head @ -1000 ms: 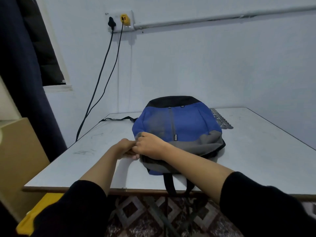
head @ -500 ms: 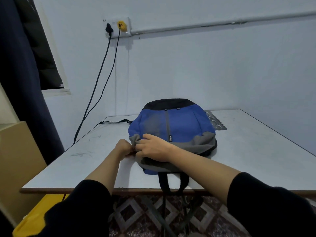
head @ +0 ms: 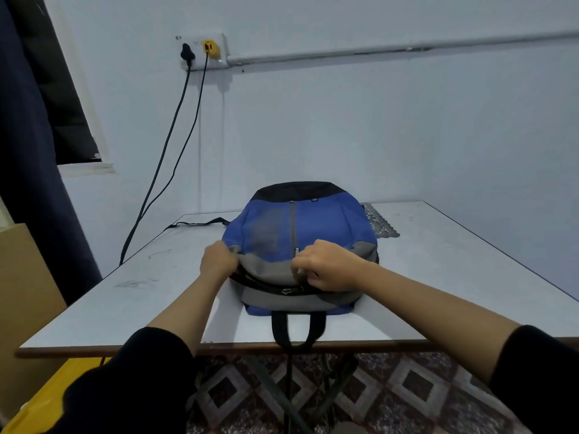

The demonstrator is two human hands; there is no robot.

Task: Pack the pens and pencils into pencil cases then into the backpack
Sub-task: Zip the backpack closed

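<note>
1. Backpack (head: 313,223), soft fabric, blue body with a grey band across the near end and a black cap at the far end. It lies flat on its back near the middle of the white rectangular table (head: 454,277), far end towards the wall.
2. Front panel: a grey vertical zip runs down the blue centre, ending in a small labelled tab.
3. Main zip (head: 266,285), black, curves along the near grey band. One metal puller shows just below the right hand.
4. Carry handle (head: 297,330), a black webbing loop, hangs over the table's near edge.
5. Shoulder strap (head: 200,223), thin and black, trails left from the pack across the tabletop.
6. Left hand (head: 217,260): fingers curled tight, gripping the pack's near left corner where blue meets grey.
7. Right hand (head: 329,266): fingers curled, pinching the grey band just above the zip. I cannot tell whether a puller is in the pinch.
8. Grey lace-edged mat (head: 380,225), partly hidden behind the pack's right side.
</note>
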